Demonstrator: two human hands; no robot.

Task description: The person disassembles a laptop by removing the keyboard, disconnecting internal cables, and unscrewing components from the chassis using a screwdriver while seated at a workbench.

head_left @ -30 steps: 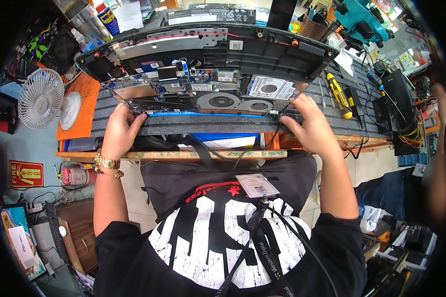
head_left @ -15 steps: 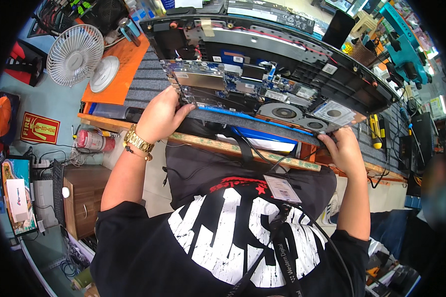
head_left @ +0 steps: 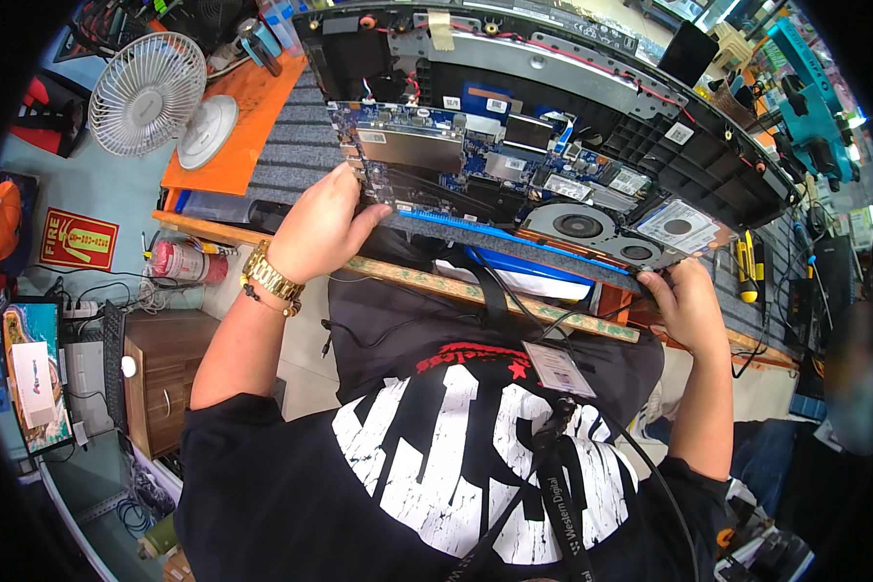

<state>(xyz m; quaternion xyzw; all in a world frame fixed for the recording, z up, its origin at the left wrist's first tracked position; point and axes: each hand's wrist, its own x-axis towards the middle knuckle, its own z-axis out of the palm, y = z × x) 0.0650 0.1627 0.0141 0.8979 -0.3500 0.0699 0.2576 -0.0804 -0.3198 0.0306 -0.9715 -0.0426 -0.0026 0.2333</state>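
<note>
Current state: the left hand (head_left: 322, 225) has its grip on the left front corner of the open computer chassis (head_left: 553, 145), with the thumb on the near edge. The right hand (head_left: 691, 306) has its grip on the right front corner, the thumb pressed near the end of the blue strip (head_left: 500, 233). Neither hand is released. The chassis is above the surface (head_left: 283, 150), in front of the person, with its inner side facing the body.

Change: one second ago, the thumb and fingers of the right hand stood wider apart; they are now closed on the corner. The view has also turned, so the chassis runs obliquely, its right end lower in the picture. The last half second shows little further difference. Consequence, as a judgement: the chassis is controlled from both ends, and neither hand is available for a tool. The circuit board (head_left: 475, 163), large fan (head_left: 579, 225), small fan (head_left: 637, 252) and drive (head_left: 677, 225) are exposed.

Limits of view: the fingertips behind the edge are hidden, as is the outer side of the chassis. The far rim reaches the upper picture border and is partly cut off. Whether the near edge bears on the surface cannot be determined. Fine connectors are too small to resolve.
</note>
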